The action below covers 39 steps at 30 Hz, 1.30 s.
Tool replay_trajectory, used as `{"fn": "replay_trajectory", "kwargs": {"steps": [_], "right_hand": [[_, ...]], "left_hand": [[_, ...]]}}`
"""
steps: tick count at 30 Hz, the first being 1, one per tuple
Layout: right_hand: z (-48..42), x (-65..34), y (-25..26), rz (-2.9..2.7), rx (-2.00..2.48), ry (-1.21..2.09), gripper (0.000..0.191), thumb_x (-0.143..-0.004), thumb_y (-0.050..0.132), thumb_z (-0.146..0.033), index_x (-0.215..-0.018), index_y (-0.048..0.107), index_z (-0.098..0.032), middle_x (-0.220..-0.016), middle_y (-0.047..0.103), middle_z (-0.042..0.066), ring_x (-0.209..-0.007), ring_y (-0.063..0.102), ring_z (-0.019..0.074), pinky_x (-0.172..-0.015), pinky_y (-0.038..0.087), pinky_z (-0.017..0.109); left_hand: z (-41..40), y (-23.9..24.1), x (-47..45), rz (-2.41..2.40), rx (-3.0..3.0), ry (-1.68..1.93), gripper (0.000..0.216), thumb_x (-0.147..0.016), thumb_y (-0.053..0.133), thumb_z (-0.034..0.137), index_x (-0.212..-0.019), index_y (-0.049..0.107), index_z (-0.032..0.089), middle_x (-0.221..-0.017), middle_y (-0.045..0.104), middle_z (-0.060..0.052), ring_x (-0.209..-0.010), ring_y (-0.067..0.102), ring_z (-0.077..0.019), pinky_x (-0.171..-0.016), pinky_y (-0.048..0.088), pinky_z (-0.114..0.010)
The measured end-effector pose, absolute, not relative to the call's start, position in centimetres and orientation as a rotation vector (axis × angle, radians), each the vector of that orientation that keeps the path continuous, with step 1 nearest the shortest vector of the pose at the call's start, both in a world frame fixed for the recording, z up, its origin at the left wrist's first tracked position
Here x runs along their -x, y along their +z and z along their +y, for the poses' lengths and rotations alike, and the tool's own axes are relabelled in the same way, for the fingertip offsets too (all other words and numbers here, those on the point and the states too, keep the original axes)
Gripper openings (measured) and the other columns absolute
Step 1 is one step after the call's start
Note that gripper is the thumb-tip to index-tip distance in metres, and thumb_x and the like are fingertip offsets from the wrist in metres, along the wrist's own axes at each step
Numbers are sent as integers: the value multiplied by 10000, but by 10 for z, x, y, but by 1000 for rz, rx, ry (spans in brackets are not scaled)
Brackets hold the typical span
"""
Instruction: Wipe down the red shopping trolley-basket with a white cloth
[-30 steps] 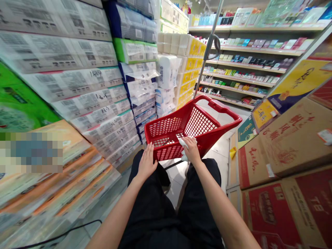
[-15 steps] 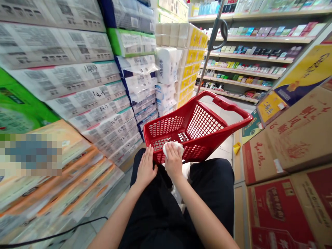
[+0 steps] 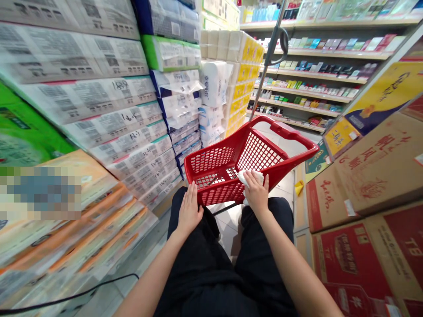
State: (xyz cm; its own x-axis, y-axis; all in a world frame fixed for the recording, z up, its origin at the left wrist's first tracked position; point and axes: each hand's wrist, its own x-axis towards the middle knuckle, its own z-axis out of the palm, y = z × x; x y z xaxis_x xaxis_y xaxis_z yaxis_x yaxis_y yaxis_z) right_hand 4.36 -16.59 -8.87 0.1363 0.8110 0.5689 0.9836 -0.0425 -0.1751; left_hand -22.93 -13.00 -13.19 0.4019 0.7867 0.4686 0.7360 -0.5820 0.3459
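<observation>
A red basket (image 3: 261,152) sits tilted in the middle of the frame, just beyond the person's knees, its long handle (image 3: 268,61) running up toward the top edge. The left hand (image 3: 189,209) lies against the near left corner of the basket; its fingers (image 3: 191,191) are straight and together, pressed flat on the mesh and wrapped round nothing. The right hand (image 3: 257,193) rests on the near rim to the right of centre, fingers (image 3: 261,181) bent down over a white cloth (image 3: 246,176), which is bunched between palm and rim with an end hanging below the hand.

The basket looks only lightly steadied: the flat left hand grips nothing, so a firm push from the right hand could probably slide or tip it away, toward the cartons (image 3: 373,171) at the right of the frame. The cloth's loose end could catch in the mesh. The aisle is tight, with stacked tissue packs (image 3: 109,101) filling the left of the frame, and a black cable (image 3: 82,290) on the floor at lower left lies near the person's leg.

Half a second ago the right hand and cloth were at the middle of the near rim, just beside the left hand; now they are further right along it. The left hand has kept its place
</observation>
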Motion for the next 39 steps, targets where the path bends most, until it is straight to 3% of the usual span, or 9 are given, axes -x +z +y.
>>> {"fn": "replay_trajectory", "kwargs": {"steps": [6, 10, 16, 21, 26, 32, 36, 39], "right_hand": [[-155, 69, -107, -1799, 1845, -268, 486, -918, 407, -156, -1398, 481, -180, -1445, 508, 84, -1393, 392, 228, -1205, 47, 523], [-152, 117, -113, -2019, 1615, -239, 474, -938, 424, -192, -1410, 459, -162, -1443, 513, 79, -1384, 400, 182, -1218, 51, 428], [-161, 28, -97, -2045, 1631, -294, 491, -911, 437, -165, -1399, 480, -207, -1430, 530, 49, -1368, 426, 157, -1208, 77, 390], [-166, -42, -87, -1804, 1814, -383, 496, -883, 432, -139, -1362, 532, -222, -1411, 551, 42, -1344, 461, 169, -1191, 148, 396], [-158, 22, -97, -1711, 1837, -273, 521, -849, 447, -127, -1363, 534, -140, -1406, 547, 113, -1355, 443, 227, -1179, 166, 422], [-154, 117, -111, -1993, 1585, -128, 498, -919, 442, -198, -1415, 457, -152, -1446, 508, 87, -1388, 394, 185, -1202, 98, 395], [-160, 89, -103, -2065, 1523, -143, 481, -930, 440, -201, -1410, 456, -215, -1438, 522, 54, -1373, 413, 162, -1209, 18, 435], [-166, 37, -95, -2027, 1600, -208, 497, -911, 443, -179, -1406, 466, -223, -1430, 529, 57, -1366, 426, 168, -1207, 34, 437]], "left_hand": [[-130, -136, 231, 1364, -2576, 929, 895, -767, 520, 86, -1538, 69, 142, -1604, 192, -150, -1482, 175, -290, -1176, 290, -502], [-130, -139, 232, 1423, -2591, 927, 815, -826, 458, 92, -1540, 70, 165, -1592, 236, -148, -1478, 200, -263, -1165, 307, -495], [-129, -137, 231, 1411, -2570, 930, 850, -804, 487, 68, -1539, 69, 150, -1598, 219, -145, -1482, 186, -263, -1179, 286, -488], [-126, -138, 232, 1359, -2515, 981, 774, -916, 507, 267, -1544, 63, 183, -1596, 227, -142, -1476, 208, -280, -1166, 292, -522], [-125, -142, 235, 1313, -2406, 969, 635, -990, 370, 310, -1547, 72, 241, -1609, 204, -97, -1485, 180, -237, -1183, 247, -521], [-123, -149, 238, 1248, -2348, 1009, 587, -1001, 300, 277, -1547, 83, 260, -1610, 207, -83, -1489, 161, -214, -1193, 217, -508], [-124, -147, 235, 1262, -2314, 1007, 578, -1003, 286, 260, -1546, 87, 261, -1611, 208, -67, -1493, 149, -207, -1199, 201, -504], [-126, -145, 232, 1276, -2291, 1030, 581, -1001, 284, 255, -1547, 86, 263, -1612, 206, -63, -1493, 152, -211, -1200, 203, -505]]}}
